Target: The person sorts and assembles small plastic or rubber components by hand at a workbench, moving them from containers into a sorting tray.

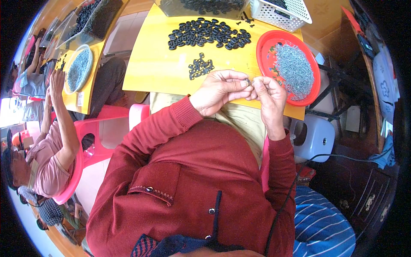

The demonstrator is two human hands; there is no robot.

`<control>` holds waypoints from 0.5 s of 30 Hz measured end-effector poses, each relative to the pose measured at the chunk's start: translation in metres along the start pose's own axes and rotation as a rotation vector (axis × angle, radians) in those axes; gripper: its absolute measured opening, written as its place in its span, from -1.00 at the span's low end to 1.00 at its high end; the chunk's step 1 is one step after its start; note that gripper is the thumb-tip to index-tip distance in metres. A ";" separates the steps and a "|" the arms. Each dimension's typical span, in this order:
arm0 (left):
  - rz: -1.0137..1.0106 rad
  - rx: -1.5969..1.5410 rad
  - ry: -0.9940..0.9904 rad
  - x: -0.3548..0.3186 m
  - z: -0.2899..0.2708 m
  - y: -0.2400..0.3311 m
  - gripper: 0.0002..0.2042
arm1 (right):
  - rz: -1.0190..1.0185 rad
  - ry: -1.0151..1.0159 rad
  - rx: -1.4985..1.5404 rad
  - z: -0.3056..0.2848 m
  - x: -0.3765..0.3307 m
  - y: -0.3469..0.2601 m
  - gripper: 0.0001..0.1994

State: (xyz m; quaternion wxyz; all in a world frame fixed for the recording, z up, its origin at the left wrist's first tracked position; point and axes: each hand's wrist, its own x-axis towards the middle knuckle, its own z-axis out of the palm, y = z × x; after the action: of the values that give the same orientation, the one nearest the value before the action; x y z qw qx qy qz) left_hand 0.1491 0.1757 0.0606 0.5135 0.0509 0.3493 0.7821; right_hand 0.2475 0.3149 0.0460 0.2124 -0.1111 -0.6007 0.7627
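Both hands meet just over the near edge of the yellow table (156, 68). My left hand (220, 91) pinches a small dark piece (247, 82) between thumb and fingertips. Close against it, my right hand (271, 97) has its thumb and forefinger pressed together; what they grip is too small to make out. Left of my hands lies a small cluster of black pieces with holes (200, 67). Farther back spreads a larger group of black oval pieces (205, 33). Beyond my right hand, a red tray (264, 53) holds a heap of thin silvery screws (294, 68).
A clear bin (173, 9) of black parts and a white perforated basket (280, 19) stand at the back. At left, a co-worker's hands (56, 83) are beside a bowl of screws (79, 68). A blue stool (314, 139) and a cable (338, 155) are at right.
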 end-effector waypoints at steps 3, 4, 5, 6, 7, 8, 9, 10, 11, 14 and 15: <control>0.000 -0.004 0.001 0.000 0.000 0.000 -0.82 | -0.001 -0.011 0.005 0.002 -0.001 -0.002 -0.84; -0.001 0.007 0.005 0.000 0.000 -0.001 -0.83 | 0.000 -0.012 0.005 0.002 -0.001 -0.002 -0.84; -0.003 0.017 0.009 0.000 0.000 -0.001 -0.83 | 0.003 -0.015 0.003 0.001 0.000 0.000 -0.84; -0.003 0.017 0.009 0.000 0.000 -0.001 -0.83 | 0.005 -0.018 0.001 0.001 0.000 0.001 -0.84; -0.003 0.017 0.006 0.000 0.000 -0.001 -0.83 | 0.006 -0.018 0.001 0.000 0.000 0.001 -0.84; -0.002 0.018 0.004 0.000 0.000 -0.001 -0.83 | 0.001 -0.019 0.005 0.001 0.000 0.001 -0.85; -0.002 0.018 0.005 0.000 0.000 -0.002 -0.83 | -0.004 -0.020 0.008 0.001 0.000 0.001 -0.85; -0.004 0.020 0.002 0.001 -0.001 -0.002 -0.83 | -0.003 -0.020 0.009 0.001 0.000 0.002 -0.85; -0.006 0.022 0.000 0.001 -0.001 -0.003 -0.83 | -0.002 -0.019 0.004 0.001 0.000 0.002 -0.85; 0.001 0.015 0.007 0.001 -0.001 -0.003 -0.83 | 0.002 -0.017 -0.009 0.001 -0.001 0.002 -0.85; 0.000 0.015 0.007 0.001 -0.001 -0.004 -0.83 | 0.004 -0.017 -0.018 0.001 -0.001 0.001 -0.85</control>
State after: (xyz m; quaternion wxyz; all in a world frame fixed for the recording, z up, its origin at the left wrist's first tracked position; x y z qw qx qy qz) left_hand 0.1510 0.1767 0.0576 0.5117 0.0520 0.3567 0.7799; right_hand 0.2475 0.3135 0.0447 0.2046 -0.1076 -0.6090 0.7587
